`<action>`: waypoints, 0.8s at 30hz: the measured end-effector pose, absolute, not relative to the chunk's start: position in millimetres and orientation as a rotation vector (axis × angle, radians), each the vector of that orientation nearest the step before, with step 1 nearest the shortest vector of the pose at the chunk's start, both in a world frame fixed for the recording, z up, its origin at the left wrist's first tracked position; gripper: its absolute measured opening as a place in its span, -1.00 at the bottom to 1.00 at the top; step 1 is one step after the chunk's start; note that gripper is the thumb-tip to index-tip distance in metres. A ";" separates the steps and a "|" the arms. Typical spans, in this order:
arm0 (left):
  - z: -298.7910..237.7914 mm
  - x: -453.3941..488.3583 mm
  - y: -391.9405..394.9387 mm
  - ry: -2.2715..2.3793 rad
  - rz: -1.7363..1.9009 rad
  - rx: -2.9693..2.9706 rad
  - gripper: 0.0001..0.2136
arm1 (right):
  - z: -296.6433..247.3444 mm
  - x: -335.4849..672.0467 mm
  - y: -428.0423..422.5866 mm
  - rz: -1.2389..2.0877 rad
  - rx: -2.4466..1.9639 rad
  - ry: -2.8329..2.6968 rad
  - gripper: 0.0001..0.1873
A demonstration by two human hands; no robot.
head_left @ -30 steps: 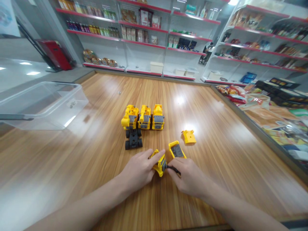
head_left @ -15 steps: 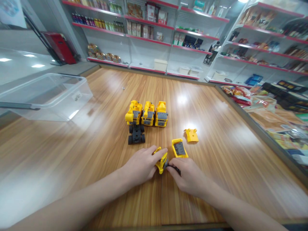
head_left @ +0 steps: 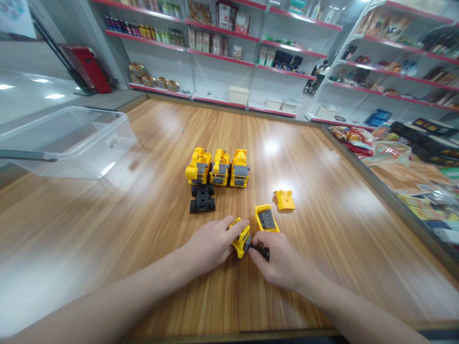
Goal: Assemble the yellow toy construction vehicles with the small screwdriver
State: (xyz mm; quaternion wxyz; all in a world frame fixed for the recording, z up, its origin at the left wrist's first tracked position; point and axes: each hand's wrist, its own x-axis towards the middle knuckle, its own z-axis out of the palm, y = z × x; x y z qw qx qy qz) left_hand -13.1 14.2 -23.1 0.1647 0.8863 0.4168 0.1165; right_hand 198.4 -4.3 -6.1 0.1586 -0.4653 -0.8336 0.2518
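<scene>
My left hand (head_left: 211, 241) is closed around a yellow toy truck cab (head_left: 241, 242) with grey parts, held low over the table and tilted. In my right hand (head_left: 278, 258) is a small black screwdriver (head_left: 263, 251), gripped between thumb and fingers. It points left at the cab's grey side; its tip is too small to make out. Just beyond my right hand lies a yellow and grey dump bed (head_left: 266, 220). Farther right rests a loose yellow plate-like part (head_left: 285, 199). A black wheeled chassis (head_left: 202, 198) stands ahead of my left hand.
Three yellow toy construction trucks (head_left: 219, 168) stand side by side behind the chassis. A clear plastic bin (head_left: 71, 143) is at the left of the wooden table (head_left: 143, 200). Packaged goods (head_left: 390, 162) lie beyond the right edge, with stocked shelves (head_left: 222, 57) at the back.
My right hand has turned slightly, and more of the black screwdriver shows. Both hands stay in nearly the same place, and the view has shifted a little.
</scene>
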 end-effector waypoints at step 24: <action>-21.6 -14.6 15.5 1.178 0.280 2.717 -0.59 | 0.5 201.7 -3.7 0.994 -1.291 -2.280 -0.65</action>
